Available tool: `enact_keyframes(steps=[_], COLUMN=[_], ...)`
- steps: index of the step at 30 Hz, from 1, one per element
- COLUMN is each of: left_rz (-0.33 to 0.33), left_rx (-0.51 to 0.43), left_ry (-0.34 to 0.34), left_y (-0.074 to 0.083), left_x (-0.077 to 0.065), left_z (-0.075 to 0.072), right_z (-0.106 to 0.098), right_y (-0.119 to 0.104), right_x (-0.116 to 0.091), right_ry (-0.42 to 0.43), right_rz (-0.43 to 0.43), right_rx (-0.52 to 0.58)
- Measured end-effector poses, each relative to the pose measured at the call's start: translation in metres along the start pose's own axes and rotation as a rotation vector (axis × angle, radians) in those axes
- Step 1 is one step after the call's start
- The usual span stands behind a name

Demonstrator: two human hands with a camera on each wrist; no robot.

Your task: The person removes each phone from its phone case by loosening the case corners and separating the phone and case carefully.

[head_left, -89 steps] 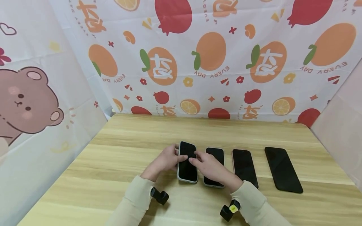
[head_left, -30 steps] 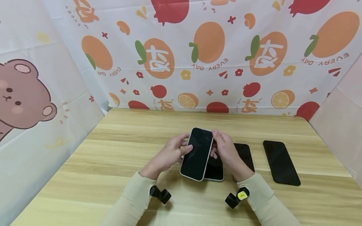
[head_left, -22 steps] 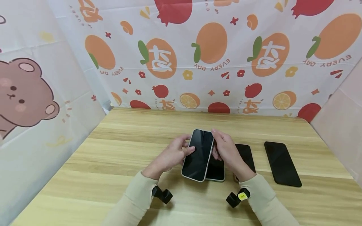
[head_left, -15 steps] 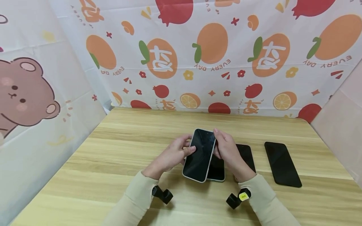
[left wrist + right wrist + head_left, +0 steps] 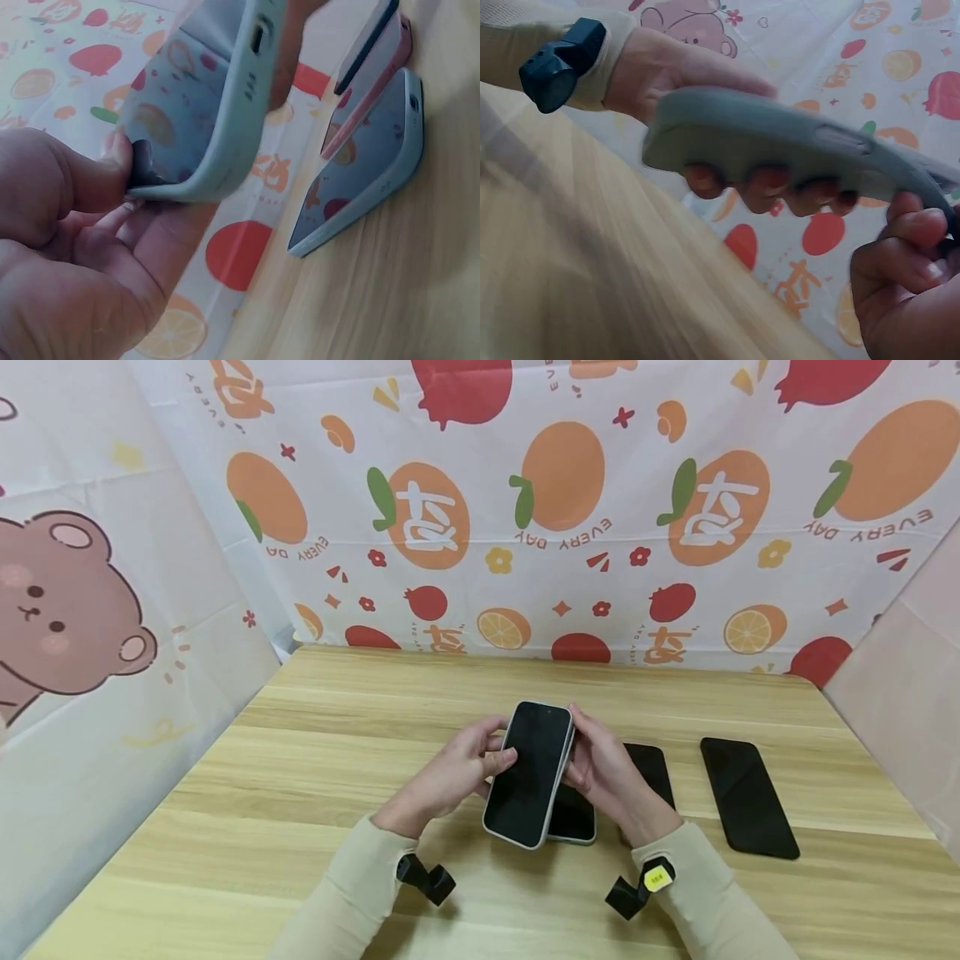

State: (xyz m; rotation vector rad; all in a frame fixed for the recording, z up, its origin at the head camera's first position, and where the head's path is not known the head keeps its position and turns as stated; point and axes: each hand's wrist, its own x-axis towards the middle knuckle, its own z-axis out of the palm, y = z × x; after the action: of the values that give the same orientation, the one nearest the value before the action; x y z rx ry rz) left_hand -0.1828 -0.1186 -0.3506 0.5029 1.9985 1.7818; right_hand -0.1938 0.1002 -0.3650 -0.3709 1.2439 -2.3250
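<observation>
In the head view a phone [image 5: 528, 772] in a pale grey-green case is held tilted above the table. My left hand [image 5: 457, 772] grips its left side, thumb on the dark screen and fingers behind. My right hand [image 5: 609, 772] pinches the upper right corner. In the right wrist view the case [image 5: 742, 142] bends at that corner, and a light phone edge [image 5: 930, 169] stands out from it. The left wrist view shows the case's bottom edge with its port. A second phone [image 5: 573, 817] in a pale case lies partly hidden beneath the held one.
Right of the hands lies a pink-edged phone [image 5: 651, 768], partly behind the right hand. Farther right is a larger black phone [image 5: 750, 797]. All rest on the wooden table [image 5: 360, 735], with a fruit-print cloth [image 5: 495, 527] behind.
The phone has been lifted off the table and tilted, and my right hand has moved to its upper right corner. Now the case stands slightly apart from the phone along the right edge.
</observation>
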Motion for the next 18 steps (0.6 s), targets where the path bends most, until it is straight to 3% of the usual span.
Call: enact_keyframes(steps=[3, 8, 10, 18], left_rz=[0.001, -0.015, -0.023, -0.034], left_rx=[-0.025, -0.041, -0.03, 0.032], left_ry=[0.004, 0.042, 0.059, 0.136], left_y=[0.001, -0.003, -0.004, -0.007], left_x=[0.001, 0.003, 0.004, 0.002], left_z=[0.002, 0.005, 0.005, 0.0], right_z=[0.001, 0.001, 0.001, -0.001], right_y=[0.004, 0.01, 0.01, 0.014], right_x=[0.001, 0.003, 0.003, 0.002], right_ry=[0.083, 0.197, 0.227, 0.089], right_rz=[-0.013, -0.013, 0.007, 0.093], right_rx=[-0.005, -0.177, -0.198, -0.166])
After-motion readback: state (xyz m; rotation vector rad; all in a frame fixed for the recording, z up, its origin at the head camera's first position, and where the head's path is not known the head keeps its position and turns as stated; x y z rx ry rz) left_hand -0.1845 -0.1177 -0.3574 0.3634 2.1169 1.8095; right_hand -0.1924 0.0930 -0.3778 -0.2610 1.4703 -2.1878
